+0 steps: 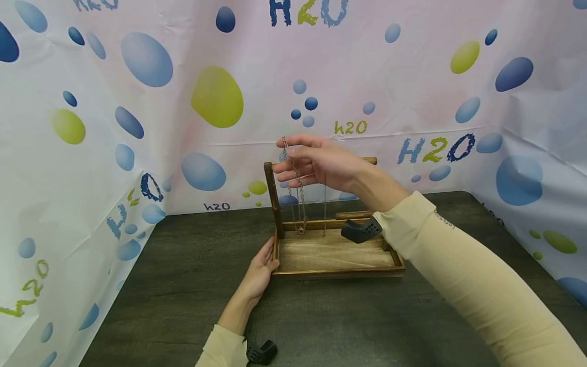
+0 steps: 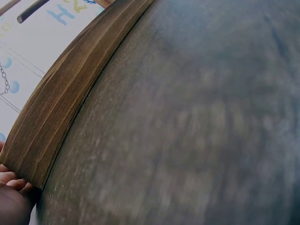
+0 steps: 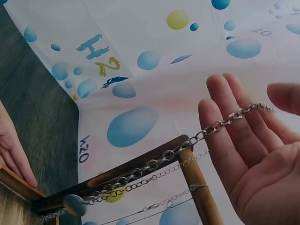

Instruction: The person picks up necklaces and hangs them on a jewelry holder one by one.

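A wooden jewelry stand with a tray base, a left post and a top bar stands on the dark table. At the tray's left end, my left hand holds the corner, thumb at the front and fingers along the side. My right hand is raised by the bar, palm showing in the right wrist view. Over its extended fingers runs a silver chain necklace, with the thumb apart from it. A round pendant shows lower on the chains. Thinner chains hang from the bar.
Behind the table hangs a white printed backdrop that also closes both sides. A short wooden bar lies low at the back of the stand. Black wrist devices sit at both cuffs.
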Available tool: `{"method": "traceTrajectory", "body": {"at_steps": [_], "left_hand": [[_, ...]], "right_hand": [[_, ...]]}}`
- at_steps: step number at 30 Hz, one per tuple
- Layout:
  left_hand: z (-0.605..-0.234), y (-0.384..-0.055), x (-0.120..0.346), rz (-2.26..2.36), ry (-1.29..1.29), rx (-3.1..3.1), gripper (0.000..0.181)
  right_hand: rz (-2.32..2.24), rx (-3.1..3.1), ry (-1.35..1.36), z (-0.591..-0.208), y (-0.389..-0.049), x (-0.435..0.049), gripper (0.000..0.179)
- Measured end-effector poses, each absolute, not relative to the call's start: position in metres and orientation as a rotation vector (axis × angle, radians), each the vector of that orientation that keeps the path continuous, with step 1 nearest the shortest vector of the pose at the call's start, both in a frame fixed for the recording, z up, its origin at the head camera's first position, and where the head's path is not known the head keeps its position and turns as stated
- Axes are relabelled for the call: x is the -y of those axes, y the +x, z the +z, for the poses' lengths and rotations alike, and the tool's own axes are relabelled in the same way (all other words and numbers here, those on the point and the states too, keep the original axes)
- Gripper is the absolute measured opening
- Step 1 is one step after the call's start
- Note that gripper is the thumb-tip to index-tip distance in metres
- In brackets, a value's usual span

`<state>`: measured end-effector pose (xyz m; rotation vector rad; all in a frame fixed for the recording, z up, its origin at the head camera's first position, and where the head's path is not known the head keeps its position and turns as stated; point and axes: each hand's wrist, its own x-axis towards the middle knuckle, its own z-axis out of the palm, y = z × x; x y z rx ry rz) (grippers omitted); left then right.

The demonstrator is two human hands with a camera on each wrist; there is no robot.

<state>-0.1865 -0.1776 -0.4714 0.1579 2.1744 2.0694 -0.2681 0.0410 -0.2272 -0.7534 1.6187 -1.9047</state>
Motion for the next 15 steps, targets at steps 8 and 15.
{"method": "traceTrajectory", "body": {"at_steps": [8,15], "left_hand": [[-0.4731,-0.1904,0.1788,2.079,0.169,-2.169,0.064],[-0.4738,-0.1934,0.1803,2.078,0.168,-2.163,0.064]], "right_hand": [[-1.996,-1.6,-0.719,-0.2207,-0.2663,-0.0419,0.041],[-2.05,-1.637,-0.681,-0.2173,-0.2652,-0.0476,0.043]]}}
